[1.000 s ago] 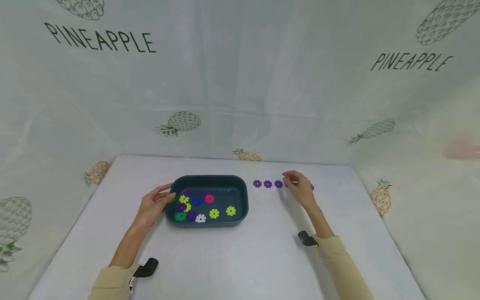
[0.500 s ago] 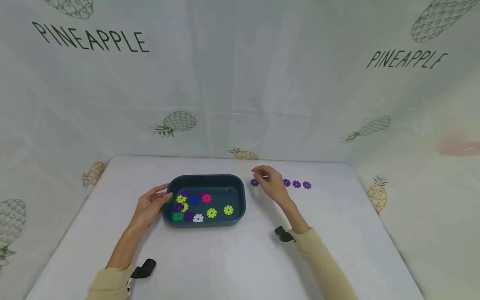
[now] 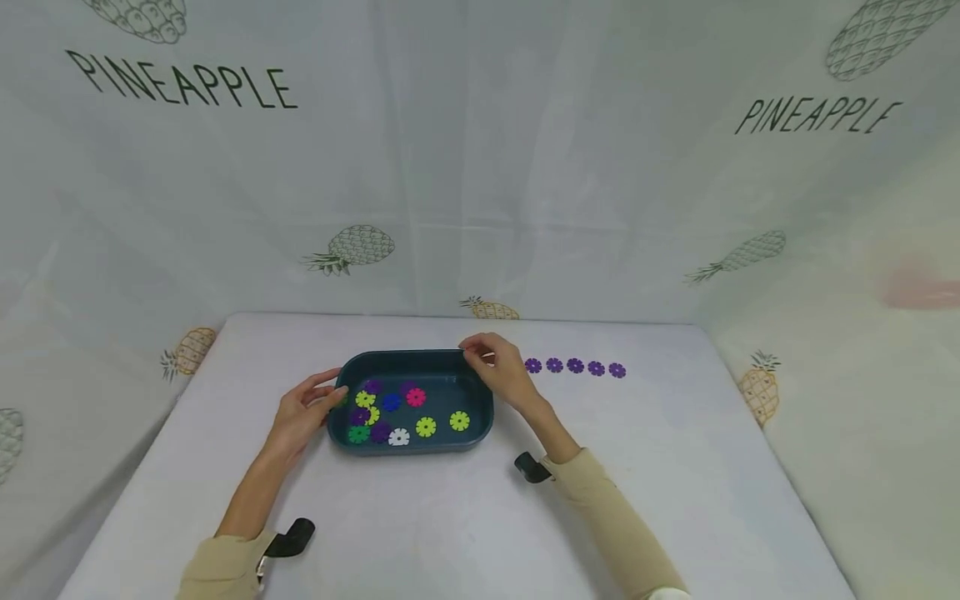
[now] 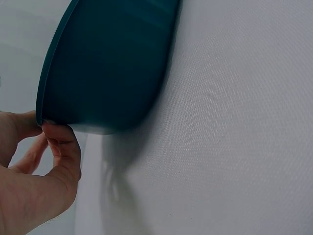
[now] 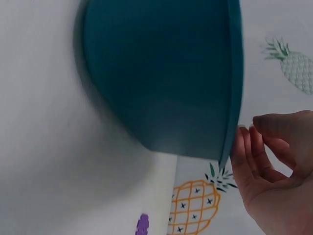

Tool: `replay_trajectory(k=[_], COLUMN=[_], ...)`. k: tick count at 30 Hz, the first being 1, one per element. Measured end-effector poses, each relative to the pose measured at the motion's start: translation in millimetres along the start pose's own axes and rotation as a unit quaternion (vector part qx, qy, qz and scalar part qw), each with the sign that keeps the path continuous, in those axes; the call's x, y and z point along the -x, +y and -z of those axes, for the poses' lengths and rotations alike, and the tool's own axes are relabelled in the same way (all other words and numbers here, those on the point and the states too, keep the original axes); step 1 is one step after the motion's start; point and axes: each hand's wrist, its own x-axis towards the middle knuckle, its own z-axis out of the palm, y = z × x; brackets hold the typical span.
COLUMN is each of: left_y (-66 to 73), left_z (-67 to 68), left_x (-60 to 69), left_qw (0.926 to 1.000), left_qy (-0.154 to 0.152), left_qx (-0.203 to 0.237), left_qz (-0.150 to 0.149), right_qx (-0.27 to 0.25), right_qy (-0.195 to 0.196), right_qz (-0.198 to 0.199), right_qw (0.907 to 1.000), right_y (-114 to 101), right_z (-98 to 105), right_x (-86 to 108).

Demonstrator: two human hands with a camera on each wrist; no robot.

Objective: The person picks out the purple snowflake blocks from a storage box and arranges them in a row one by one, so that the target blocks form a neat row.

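A dark teal plastic tray sits on the table with several flower-shaped plastic discs in it, in yellow, purple, green, blue, pink and white. At the tray's left end my left hand pinches the rim, thumb on the inner side and fingers outside; the left wrist view shows this hand at the tray wall. My right hand is over the back right corner, fingers loosely bent. Nothing shows between thumb and fingers of the right hand in the right wrist view, close beside the rim.
To the right of the tray, several purple flower-shaped discs lie in a straight row along the table's back part. A white cloth covers the table. Behind it hangs a pale curtain printed with pineapples.
My right hand has moved left from above the purple row to the tray's back right corner, uncovering the discs beneath it. The left hand stays on the tray rim.
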Motion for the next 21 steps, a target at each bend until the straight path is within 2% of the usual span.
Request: replay_trajectory(k=[21], left_y=[-7.3], left_z=[-3.7], left_x=[3.7], left_qw=[0.9999], left_qy=[0.005], left_qx=[0.004], left_qz=[-0.014], right_qx=[0.014], right_qy=[-0.082], right_qz=[0.053], right_qw=[0.9952], right_y=[-9], right_z=[-69], right_x=[-1.2])
